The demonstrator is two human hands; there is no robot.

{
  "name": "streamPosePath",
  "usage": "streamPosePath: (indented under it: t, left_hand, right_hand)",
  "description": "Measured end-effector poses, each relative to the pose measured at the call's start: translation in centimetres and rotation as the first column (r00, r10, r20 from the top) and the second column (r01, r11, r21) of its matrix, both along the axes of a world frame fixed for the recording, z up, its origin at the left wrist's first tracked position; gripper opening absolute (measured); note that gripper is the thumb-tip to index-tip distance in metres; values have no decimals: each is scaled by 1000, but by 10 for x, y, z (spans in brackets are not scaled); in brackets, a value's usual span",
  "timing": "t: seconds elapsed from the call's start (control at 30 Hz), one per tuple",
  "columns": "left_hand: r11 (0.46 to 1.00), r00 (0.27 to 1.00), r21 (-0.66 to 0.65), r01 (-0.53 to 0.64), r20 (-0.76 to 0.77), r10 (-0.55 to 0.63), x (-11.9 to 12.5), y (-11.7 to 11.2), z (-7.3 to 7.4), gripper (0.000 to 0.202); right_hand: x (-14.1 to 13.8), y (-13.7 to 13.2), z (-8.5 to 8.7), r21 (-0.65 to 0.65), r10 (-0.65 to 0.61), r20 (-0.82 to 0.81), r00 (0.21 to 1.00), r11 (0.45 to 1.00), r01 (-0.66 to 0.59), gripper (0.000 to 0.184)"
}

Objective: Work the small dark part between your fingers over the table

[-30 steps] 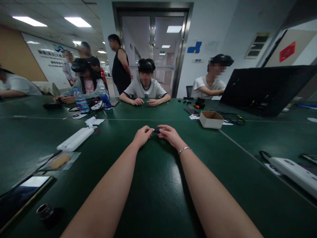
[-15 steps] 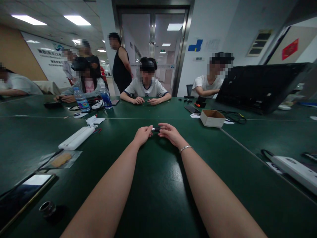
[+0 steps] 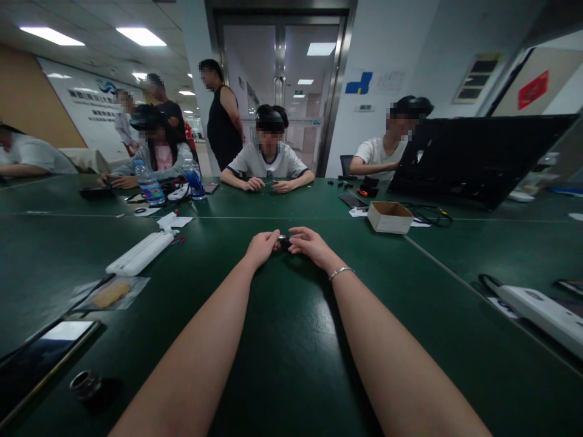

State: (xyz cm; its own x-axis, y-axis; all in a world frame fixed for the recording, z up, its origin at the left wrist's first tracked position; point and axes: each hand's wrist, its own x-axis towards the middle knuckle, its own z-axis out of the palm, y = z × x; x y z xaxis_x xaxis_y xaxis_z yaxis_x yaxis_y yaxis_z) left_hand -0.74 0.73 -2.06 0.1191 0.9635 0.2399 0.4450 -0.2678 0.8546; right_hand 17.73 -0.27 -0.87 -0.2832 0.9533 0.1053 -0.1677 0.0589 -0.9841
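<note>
Over the middle of the green table I have a small black piece with a silver end between my two hands. My left hand pinches its silver end between thumb and fingers. From the other side, my right hand, with a silver bangle at the wrist, has its curled fingertips on the dark end. The fingers hide parts of the piece, and its exact kind is too small to tell.
At the left lie a phone, a metal-topped black cylinder, a plastic bag and a white power strip. A cardboard box, a large black screen and another power strip are at the right. Co-workers sit opposite.
The small piece has turned, so its dark end now tilts more downward and towards me. My right fingers have shifted slightly left, nearer to my left hand.
</note>
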Motion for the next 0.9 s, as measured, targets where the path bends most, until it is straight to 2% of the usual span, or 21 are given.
streamPosePath:
  t: [0.07, 0.17, 0.3, 0.37, 0.43, 0.53, 0.67, 0.9]
  left_hand:
    - [1000, 999, -1, 17, -42, -17, 0, 0, 0, 53]
    - [1000, 992, 9, 25, -123, -24, 0, -2, 1, 53]
    - [1000, 986, 0, 27, -166, -27, 0, -5, 4, 53]
    - [999, 988, -7, 38, -147, -39, 0, -4, 3, 52]
    - [999, 993, -16, 51, -103, -52, 0, -3, 2, 50]
    - [998, 997, -26, 49, -51, -50, 1, -1, -1, 49]
    - [999, 998, -1, 43, -34, -43, 1, -1, -2, 48]
    - [999, 998, -43, 6, 69, -3, 1, 0, -1, 47]
  right_hand:
    - [-2, 2, -2, 6, -21, 20, 1000, 1000, 21, 24]
    - [-4, 5, -5, 43, -29, 60, 998, 999, 26, 30]
    - [-5, 6, -7, 45, 36, 104, 994, 998, -41, 33]
    - [-6, 7, -6, 44, 38, 122, 992, 998, -44, 29]
    - [-6, 7, -6, 41, -29, 110, 994, 999, 25, 26]
    - [-5, 5, -4, -12, -137, 1, 991, 991, 137, 27]
    - [-3, 2, 1, -97, -184, -117, 976, 980, 173, 24]
    - [-8, 0, 3, -61, -247, -108, 963, 968, 242, 22]
